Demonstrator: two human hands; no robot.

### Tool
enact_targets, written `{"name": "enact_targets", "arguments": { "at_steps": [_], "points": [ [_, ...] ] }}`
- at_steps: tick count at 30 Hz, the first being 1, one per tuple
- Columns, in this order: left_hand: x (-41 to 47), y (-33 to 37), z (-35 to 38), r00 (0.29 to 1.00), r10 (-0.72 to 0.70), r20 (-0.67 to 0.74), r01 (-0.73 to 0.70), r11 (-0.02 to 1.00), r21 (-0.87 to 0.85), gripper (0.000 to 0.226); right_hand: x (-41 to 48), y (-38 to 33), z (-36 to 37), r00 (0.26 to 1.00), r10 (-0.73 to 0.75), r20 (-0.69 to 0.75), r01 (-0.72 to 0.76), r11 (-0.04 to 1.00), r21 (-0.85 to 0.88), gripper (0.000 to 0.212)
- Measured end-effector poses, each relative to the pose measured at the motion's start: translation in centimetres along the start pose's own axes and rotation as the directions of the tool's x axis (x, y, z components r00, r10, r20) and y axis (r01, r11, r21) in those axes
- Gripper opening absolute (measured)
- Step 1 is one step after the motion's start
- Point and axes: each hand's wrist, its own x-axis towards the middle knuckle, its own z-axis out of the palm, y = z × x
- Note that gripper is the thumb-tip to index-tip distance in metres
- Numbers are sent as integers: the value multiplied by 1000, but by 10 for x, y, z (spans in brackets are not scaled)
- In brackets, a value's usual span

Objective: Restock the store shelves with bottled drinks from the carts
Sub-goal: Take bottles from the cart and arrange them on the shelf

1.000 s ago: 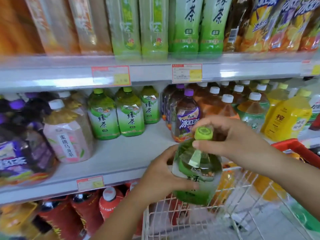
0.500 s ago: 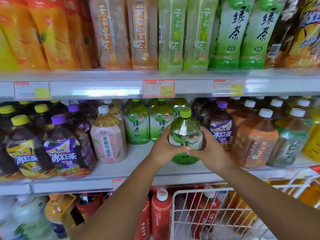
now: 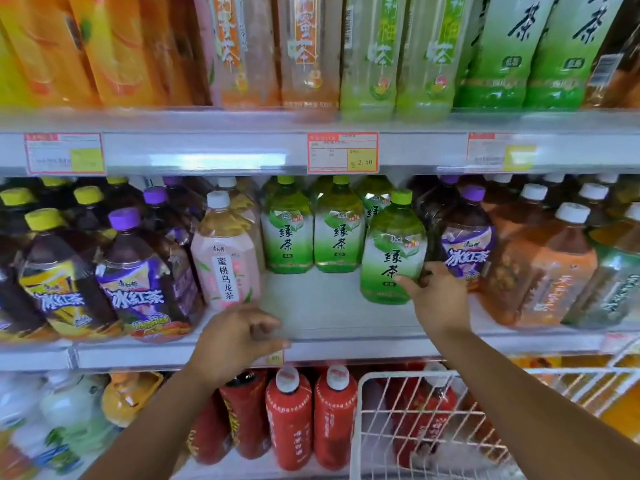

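Standing on the shelf (image 3: 346,317), green tea bottle (image 3: 393,258) in right fingers (image 3: 407,281); left fingers (image 3: 266,327) released

Bright, even store light; glare streaks the upper shelf edge (image 3: 194,157). Top-row bottles (image 3: 242,50) smear with blur (edges bow, wide-angle), centre stays fairly sharp.

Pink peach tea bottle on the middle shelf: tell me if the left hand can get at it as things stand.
Probably yes. The left hand is empty at the shelf edge just below the pink bottle, which stands in the front row with bare shelf to its right and nothing between them.
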Motion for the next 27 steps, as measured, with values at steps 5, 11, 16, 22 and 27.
{"name": "enact_targets", "arguments": {
  "at_steps": [5, 11, 16, 22, 27],
  "points": [
    [-4, -8, 6, 991, 64, -119, -49, 990, 129, 38, 13, -8, 8, 999, 43, -12, -44, 982, -182, 52],
    [-4, -7, 8, 992, 46, -121, -34, 995, 98, 20, 22, -9, 10, 999, 53, -9, -54, 983, -178, 49],
    [-3, -9, 11, 988, 60, -145, -51, 996, 71, 21, -19, -3, 22, 987, -163, -3, 163, 986, -29, 58],
    [-3, -12, 14, 983, 91, -161, -83, 995, 55, 25, -7, 1, 26, 950, -253, 184, 294, 925, -243, 61],
    [-3, -12, 14, 983, 92, -157, -83, 995, 63, 25, 11, 2, 30, 921, -111, 374, 187, 967, -175, 68]
  ]
}}
